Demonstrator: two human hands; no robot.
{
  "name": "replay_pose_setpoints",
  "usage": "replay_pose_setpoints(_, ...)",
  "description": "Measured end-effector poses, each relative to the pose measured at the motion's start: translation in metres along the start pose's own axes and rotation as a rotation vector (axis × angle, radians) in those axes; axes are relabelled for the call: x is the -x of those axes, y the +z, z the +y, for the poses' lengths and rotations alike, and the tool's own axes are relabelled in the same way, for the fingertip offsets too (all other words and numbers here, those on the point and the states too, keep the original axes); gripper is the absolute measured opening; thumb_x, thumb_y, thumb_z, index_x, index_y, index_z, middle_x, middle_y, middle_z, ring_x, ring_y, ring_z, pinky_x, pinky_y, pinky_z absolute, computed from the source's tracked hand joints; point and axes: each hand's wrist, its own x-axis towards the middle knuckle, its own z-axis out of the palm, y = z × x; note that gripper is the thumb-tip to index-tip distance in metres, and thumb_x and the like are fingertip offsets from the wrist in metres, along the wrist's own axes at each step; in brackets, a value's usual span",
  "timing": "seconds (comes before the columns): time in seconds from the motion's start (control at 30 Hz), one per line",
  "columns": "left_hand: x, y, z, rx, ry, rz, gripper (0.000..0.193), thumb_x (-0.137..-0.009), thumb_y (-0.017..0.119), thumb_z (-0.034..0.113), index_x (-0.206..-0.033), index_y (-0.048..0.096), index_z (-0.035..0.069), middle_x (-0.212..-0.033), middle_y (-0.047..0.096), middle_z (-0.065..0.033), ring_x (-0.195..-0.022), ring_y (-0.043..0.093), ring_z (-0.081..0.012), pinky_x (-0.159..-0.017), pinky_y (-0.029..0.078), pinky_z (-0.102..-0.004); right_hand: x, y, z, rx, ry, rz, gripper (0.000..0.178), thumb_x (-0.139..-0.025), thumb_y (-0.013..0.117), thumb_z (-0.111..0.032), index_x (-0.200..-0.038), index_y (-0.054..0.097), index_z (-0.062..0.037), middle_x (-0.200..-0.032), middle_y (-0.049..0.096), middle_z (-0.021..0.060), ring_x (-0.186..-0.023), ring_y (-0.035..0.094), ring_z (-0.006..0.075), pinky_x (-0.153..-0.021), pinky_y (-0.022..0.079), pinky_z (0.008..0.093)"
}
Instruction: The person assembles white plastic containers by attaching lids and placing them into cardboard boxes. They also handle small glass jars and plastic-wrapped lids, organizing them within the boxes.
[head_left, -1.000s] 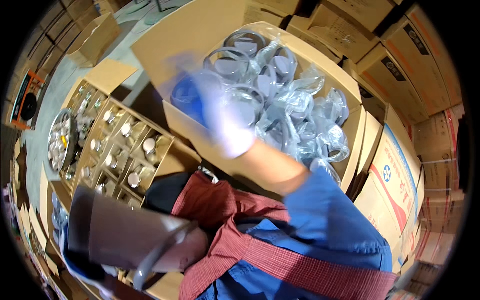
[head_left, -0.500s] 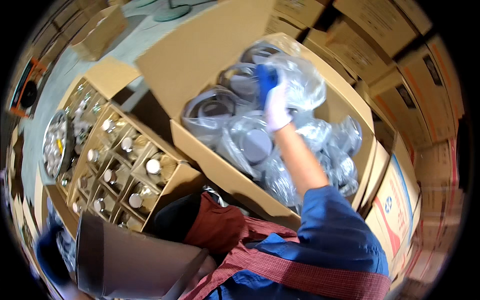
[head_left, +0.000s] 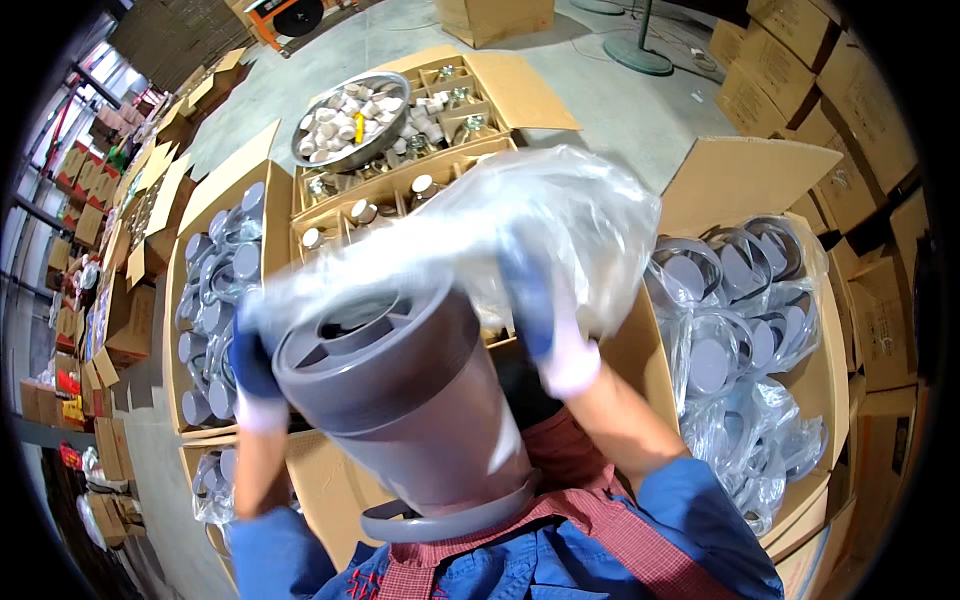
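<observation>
A tall grey-brown cylindrical plastic container [head_left: 430, 430] leans against my front. Its darker grey end, with a spoked recess, faces up and away; a grey ring-like handle [head_left: 450, 520] shows near my apron. Across that end stretches a clear plastic bag [head_left: 590, 220], smeared by motion. My left hand [head_left: 258, 375], in a blue-and-white glove, is closed on the bag's left end beside the container's rim. My right hand [head_left: 540, 310], gloved alike, grips the bag right of the rim. Both hands' fingertips are partly blurred or hidden.
At right, an open carton [head_left: 740, 170] holds grey parts in clear bags. Another carton of grey parts [head_left: 215, 310] stands at left. Ahead are divided cartons of capped glass bottles [head_left: 424, 187], with a metal bowl of white caps [head_left: 350, 120] on top. Stacked cartons [head_left: 870, 180] line the right side.
The view has swung left. My right hand has left the carton of bagged parts and now holds a clear bag with my left hand. The cylinder has come upright before me.
</observation>
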Motion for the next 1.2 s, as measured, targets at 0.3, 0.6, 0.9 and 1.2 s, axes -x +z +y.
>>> replay_pose_setpoints(0.3,0.228,-0.007,-0.073,-1.430,0.288,-0.668,0.036,-0.069,0.067,0.015,-0.105,0.063,0.013,-0.125,0.054,-0.0113,-0.137,0.035,-0.0403,-0.112,0.010,-0.0716,0.177,0.000,-0.079,0.782,-0.273,-0.667,0.045,-0.088,0.069,-0.019,-0.127,0.057,-0.0020,-0.112,0.066,0.0178,-0.104,0.063,0.0361,-0.090,0.050,0.0403)
replay_pose_setpoints(0.6,0.201,0.062,-0.081,-0.961,0.691,-0.383,0.039,-0.081,0.055,0.011,-0.117,0.058,-0.002,-0.113,0.057,-0.0237,-0.116,0.050,-0.0402,-0.103,0.039,-0.0449,0.311,0.029,-0.064,0.759,-0.501,-0.465,0.024,-0.085,0.068,-0.015,-0.104,0.063,-0.0010,-0.098,0.065,0.0189,-0.087,0.064,0.0388,-0.077,0.051,0.0407)
replay_pose_setpoints(0.9,0.267,0.253,0.064,-0.278,1.003,-1.624,0.038,-0.098,0.046,0.037,-0.117,0.062,0.008,-0.120,0.059,-0.0151,-0.119,0.055,-0.0308,-0.108,0.040,-0.0485,0.449,-0.022,-0.186,1.086,-0.257,0.645,0.018,-0.093,0.062,-0.015,-0.102,0.064,0.0007,-0.096,0.070,0.0097,-0.079,0.066,0.0162,-0.067,0.052,0.0274)
replay_pose_setpoints(1.2,0.126,0.169,-0.140,0.194,-0.325,-0.477,0.038,-0.096,0.051,-0.001,-0.134,0.051,-0.004,-0.134,0.056,-0.0117,-0.124,0.053,-0.0222,-0.108,0.038,-0.0320,0.470,-0.152,-0.339,1.074,0.069,0.826,0.019,-0.086,0.063,-0.015,-0.096,0.067,0.0020,-0.088,0.064,-0.0025,-0.082,0.054,0.0048,-0.073,0.046,0.0244)
